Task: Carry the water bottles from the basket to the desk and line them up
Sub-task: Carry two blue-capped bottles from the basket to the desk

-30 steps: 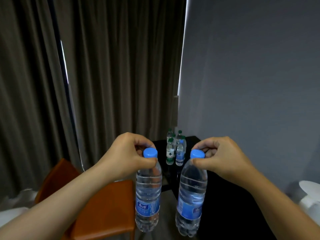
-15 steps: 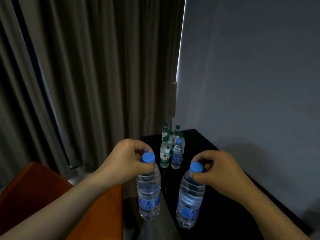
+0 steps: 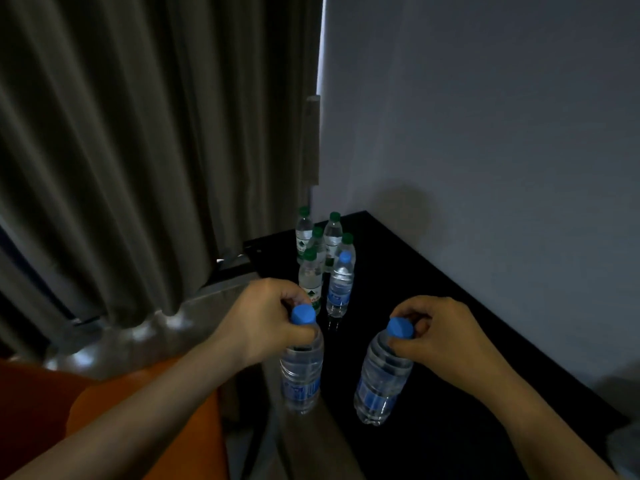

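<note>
Blue caps mark the two bottles in hand in the head view, the only view there is. At lower centre of the frame the left hand (image 3: 266, 320) has its fingers curled round the neck of the left bottle (image 3: 302, 368), pinching it just under the cap, so the bottle hangs upright; it seems to sit over the desk's near-left edge, though I cannot tell whether its base touches anything. Just right of it, the right hand (image 3: 440, 337) pinches the neck of the right bottle (image 3: 382, 375) the same way, fingertips pressed together round the cap, and this bottle tilts a little, its base over the black desk (image 3: 450, 306) that fills the lower right. Further up, at mid-frame, a cluster of bottles already stands on the desk near the wall corner: several with green caps (image 3: 313, 271) and one with a blue cap (image 3: 341, 287), close together in roughly two short rows rather than one tidy line. The basket is not in view, so how many bottles remain there cannot be told. By my reading the task is well under way: several bottles are delivered, these two still need setting down beside the cluster, and the lining up probably needs tidying. An orange chair (image 3: 114, 410) shows at lower left, beside grey curtains (image 3: 138, 133).
</note>
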`<state>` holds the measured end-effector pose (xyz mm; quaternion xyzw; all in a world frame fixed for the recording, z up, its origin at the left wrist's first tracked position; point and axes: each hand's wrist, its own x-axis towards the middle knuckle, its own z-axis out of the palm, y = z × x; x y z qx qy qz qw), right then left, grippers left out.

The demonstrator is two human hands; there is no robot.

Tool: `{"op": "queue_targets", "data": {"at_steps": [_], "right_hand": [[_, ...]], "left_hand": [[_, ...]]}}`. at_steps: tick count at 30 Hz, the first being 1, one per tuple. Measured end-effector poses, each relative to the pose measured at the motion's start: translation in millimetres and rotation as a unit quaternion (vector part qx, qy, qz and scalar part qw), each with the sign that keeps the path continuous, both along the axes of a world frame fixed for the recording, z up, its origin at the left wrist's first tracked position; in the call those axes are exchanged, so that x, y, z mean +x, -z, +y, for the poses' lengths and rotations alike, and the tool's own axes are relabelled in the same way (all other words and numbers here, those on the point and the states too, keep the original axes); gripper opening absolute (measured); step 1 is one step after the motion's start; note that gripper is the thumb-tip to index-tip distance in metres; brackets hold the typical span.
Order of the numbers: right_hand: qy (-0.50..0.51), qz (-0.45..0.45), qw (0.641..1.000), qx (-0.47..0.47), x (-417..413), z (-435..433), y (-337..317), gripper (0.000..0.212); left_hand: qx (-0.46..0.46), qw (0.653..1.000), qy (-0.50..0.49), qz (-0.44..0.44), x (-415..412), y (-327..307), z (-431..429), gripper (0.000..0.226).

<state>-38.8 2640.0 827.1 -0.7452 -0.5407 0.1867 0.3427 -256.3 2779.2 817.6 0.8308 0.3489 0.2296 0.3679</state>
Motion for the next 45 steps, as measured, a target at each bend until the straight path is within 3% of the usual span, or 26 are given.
{"op": "queue_targets", "data": {"at_steps": [11,19,45], "right_hand": [[0.096,0.020,0.994,-0.055,9,59,41,0.023],[0.133,0.068,0.983,-0.105,31,85,63,0.025],[0.122,0.059,0.984,-0.118,75,110,101,0.025]], "left_hand": [[-0.004,0.995,0.092,0.042,51,63,104,0.024],[-0.021,0.994,0.093,0.057,88,99,136,0.027],[-0.016,0.996,0.034,0.081,160,144,157,0.023]]}}
